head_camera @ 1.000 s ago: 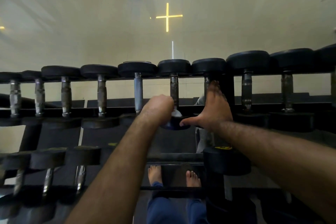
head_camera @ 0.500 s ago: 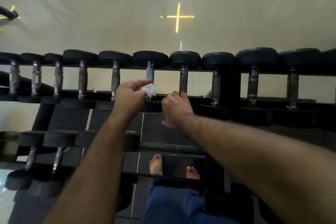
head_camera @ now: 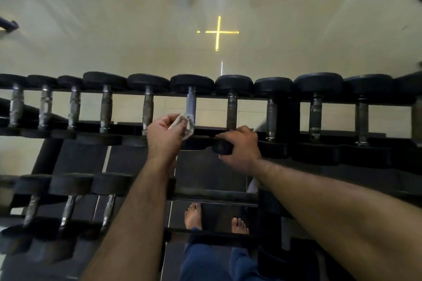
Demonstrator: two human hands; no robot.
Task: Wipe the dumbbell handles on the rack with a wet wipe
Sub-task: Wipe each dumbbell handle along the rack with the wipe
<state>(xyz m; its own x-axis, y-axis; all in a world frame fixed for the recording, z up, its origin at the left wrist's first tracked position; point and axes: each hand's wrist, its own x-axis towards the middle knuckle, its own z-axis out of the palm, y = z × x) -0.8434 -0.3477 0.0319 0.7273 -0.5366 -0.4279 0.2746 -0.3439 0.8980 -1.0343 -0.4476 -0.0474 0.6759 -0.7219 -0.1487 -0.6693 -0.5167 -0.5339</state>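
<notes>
Knurled steel is what you are about to clean: the dumbbell handle [head_camera: 191,104] sixth from the left on the upper rail of the rack [head_camera: 283,112] stands just above your left hand [head_camera: 164,137], smoother and bluer than its neighbours. Your left grip is closed on the wet wipe [head_camera: 185,123], pinching the bunched white cloth between thumb and fingers at the handle's near end; whether the wipe already touches the steel is hard to tell from this view.

To do this step well, I would open the bunch a little so the wipe wraps round the bar, not just dabs one face. Then run it along the full length between the two black heads, twisting your wrist so the far side gets covered too. The knurling probably holds grime, so firm pressure and a second pass seem worthwhile.

Your right hand [head_camera: 239,148] is closed over the near black head of the next dumbbell [head_camera: 231,109], fingers curled over its edge. That looks like a brace. Shifting it to the head of the dumbbell being wiped might steady the bar better if it rolls in its cradle.

The handles to the left [head_camera: 105,108] look duller and patchier, and those to the right [head_camera: 315,109] sit beyond the rack's upright. A lower row [head_camera: 68,209] waits below, and your bare feet [head_camera: 193,215] stand close under the rack, so keep any nudged weight seated.
</notes>
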